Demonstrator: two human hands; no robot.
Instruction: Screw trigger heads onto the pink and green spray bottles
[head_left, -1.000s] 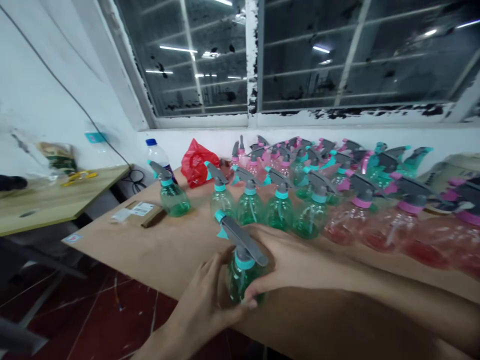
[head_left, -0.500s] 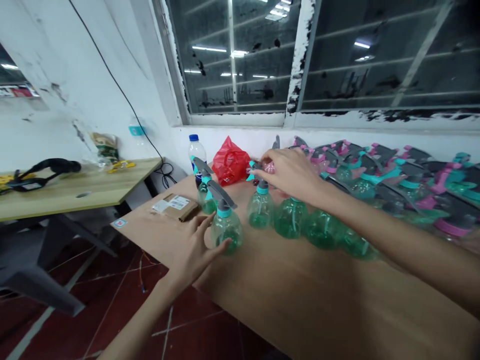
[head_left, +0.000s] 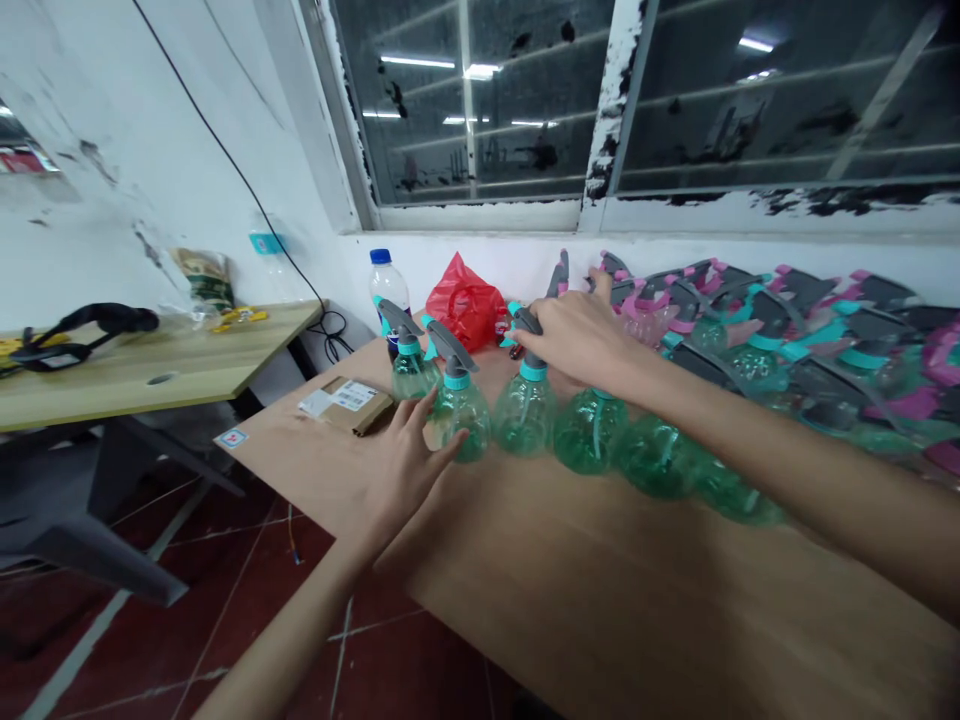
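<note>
Over the brown worktop (head_left: pixel 600 600), the left hand (head_left: pixel 405 465) is spread, thumb and fingers apart, at the near left side of a green spray bottle (head_left: pixel 463 425) that stands upright; its thumb overlaps the bottle, though whether it touches cannot be told. The right hand (head_left: pixel 577 335) is bent over the grey head of the next green bottle (head_left: pixel 523 420), just to the right of the first; whether it grips that head or only rests there is hidden. Under the right forearm, more green bottles (head_left: pixel 589 437) stand in a line, partly covered by the arm. Just beyond the left hand's fingertips is another spray bottle (head_left: pixel 415 375) with a turquoise collar, and to that hand's left lies a cardboard parcel (head_left: pixel 349 405) with a white label. Farther from the hands, between them, are a blue-capped drink bottle (head_left: pixel 390 290) and a crumpled red plastic bag (head_left: pixel 465 305). Past the right hand, spray bottles with pink trim (head_left: pixel 649 322) crowd toward the window (head_left: pixel 495 110). Well left of both hands, a second table (head_left: pixel 187 375) bears a black strap (head_left: pixel 97 325).
</note>
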